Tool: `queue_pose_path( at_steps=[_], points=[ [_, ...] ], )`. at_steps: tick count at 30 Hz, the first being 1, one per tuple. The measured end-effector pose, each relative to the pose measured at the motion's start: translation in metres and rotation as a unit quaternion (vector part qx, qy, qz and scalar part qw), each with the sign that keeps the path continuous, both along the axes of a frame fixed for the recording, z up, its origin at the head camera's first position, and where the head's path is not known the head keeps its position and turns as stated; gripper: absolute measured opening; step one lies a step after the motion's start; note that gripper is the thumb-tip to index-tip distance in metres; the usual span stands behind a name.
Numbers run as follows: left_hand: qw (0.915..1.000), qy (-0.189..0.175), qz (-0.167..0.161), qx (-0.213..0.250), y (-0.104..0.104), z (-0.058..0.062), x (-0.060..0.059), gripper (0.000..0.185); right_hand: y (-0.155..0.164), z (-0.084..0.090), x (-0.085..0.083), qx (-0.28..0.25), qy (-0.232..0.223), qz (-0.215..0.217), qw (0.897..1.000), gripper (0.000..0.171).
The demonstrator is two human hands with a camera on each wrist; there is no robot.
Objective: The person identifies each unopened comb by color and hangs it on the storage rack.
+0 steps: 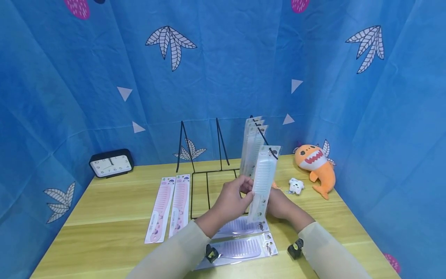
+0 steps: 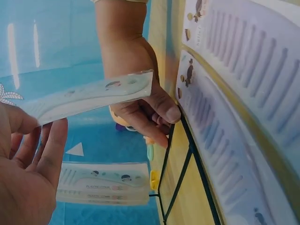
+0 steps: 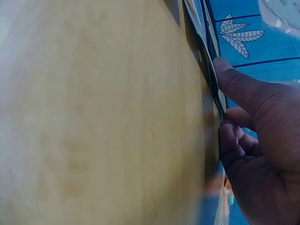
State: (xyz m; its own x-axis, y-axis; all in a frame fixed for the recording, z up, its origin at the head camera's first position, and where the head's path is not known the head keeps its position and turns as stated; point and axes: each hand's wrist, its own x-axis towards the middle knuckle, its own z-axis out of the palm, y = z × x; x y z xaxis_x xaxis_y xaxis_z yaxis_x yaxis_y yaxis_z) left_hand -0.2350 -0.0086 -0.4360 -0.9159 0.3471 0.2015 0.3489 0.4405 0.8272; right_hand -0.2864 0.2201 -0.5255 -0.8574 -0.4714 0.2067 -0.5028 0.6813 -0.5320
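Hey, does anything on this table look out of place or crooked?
Only small things. The packaged white comb held by both hands tilts off the rack's hook, unlike the ones hanging behind. The two pink combs lie neatly side by side. Nothing looks spilled or damaged.

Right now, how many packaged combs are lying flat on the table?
4: two pink combs lie side by side left of the wire rack, and two purple combs lie under the forearms. Others hang on the rack; one is held in the hands.
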Motion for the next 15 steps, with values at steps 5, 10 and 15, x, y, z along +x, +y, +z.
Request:
queue_pose_path(
  at_steps=[5,10,15],
  points=[
    [0.9987,0.005,0.038,0.034,0.006,0.003,-0.011,0.017,0.0,0.0,-0.004,0.005,-0.041,-0.012,0.999,0.034],
    [0.9962,-0.001,0.067,0.054,0.011,0.009,-0.025,0.017,-0.001,0.001,-0.006,0.003,-0.081,-0.016,0.997,0.022],
    [0.9946,0.014,0.094,0.042,0.011,0.01,-0.037,0.017,-0.001,0.001,-0.006,0.026,-0.079,-0.007,0.997,0.026]
  ],
)
